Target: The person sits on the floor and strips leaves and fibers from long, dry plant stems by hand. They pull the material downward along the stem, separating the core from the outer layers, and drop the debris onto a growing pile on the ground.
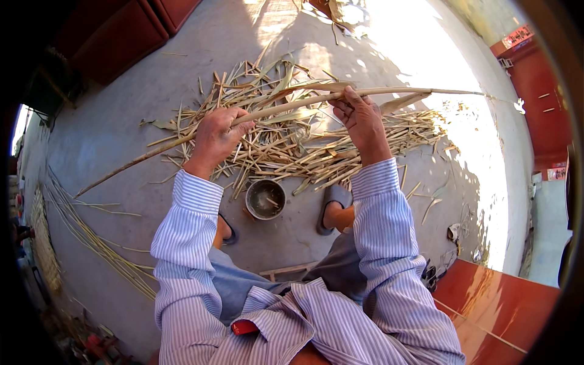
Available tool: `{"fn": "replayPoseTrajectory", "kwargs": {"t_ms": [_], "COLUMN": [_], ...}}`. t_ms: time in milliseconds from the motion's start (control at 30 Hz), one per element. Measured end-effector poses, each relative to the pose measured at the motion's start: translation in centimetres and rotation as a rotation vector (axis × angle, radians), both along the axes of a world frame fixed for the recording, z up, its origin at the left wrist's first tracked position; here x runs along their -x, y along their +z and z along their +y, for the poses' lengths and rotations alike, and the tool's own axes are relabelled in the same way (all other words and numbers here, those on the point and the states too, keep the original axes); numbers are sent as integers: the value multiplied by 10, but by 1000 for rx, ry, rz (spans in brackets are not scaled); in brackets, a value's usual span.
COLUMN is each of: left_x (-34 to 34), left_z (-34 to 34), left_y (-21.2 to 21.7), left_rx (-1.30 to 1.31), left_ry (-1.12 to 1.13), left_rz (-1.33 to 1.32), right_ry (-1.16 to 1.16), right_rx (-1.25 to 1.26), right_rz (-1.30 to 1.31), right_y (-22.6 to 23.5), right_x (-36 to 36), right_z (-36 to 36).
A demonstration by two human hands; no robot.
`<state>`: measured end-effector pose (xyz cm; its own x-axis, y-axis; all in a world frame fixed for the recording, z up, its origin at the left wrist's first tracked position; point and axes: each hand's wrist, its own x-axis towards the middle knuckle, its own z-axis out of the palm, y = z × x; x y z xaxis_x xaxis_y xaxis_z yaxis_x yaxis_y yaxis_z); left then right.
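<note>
A long pale reed stalk (286,107) runs across the view from lower left to upper right, with dry leaves hanging off it. My left hand (214,135) grips the stalk left of its middle. My right hand (360,115) holds it further right, fingers curled around the stem and a leaf sheath. Below both hands a pile of stripped dry husks and leaves (298,143) lies on the grey concrete ground.
A small metal bowl (265,199) stands on the ground between my sandalled feet (334,210). A bundle of cleaned reeds (91,237) lies at the left. Red doors (535,85) stand at the right, and a red board (499,304) lies at the lower right.
</note>
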<state>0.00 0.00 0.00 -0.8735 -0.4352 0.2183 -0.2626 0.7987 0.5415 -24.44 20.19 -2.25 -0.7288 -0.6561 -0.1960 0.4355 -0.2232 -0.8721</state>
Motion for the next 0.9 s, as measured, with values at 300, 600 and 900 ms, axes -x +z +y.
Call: {"fn": "replayPoseTrajectory", "kwargs": {"t_ms": [300, 600, 900], "left_x": [-15, -17, -32], "left_z": [-5, -35, -57], "left_y": [-24, -9, 2], "left_rx": [-591, -612, 606], "left_ry": [135, 353, 445], "left_rz": [176, 605, 174], "right_ry": [-10, -113, -150], "right_rx": [-5, -103, -170], "right_rz": [57, -17, 50], "right_y": [11, -13, -12], "right_x": [-20, 3, 15], "right_z": [-6, 1, 8]}}
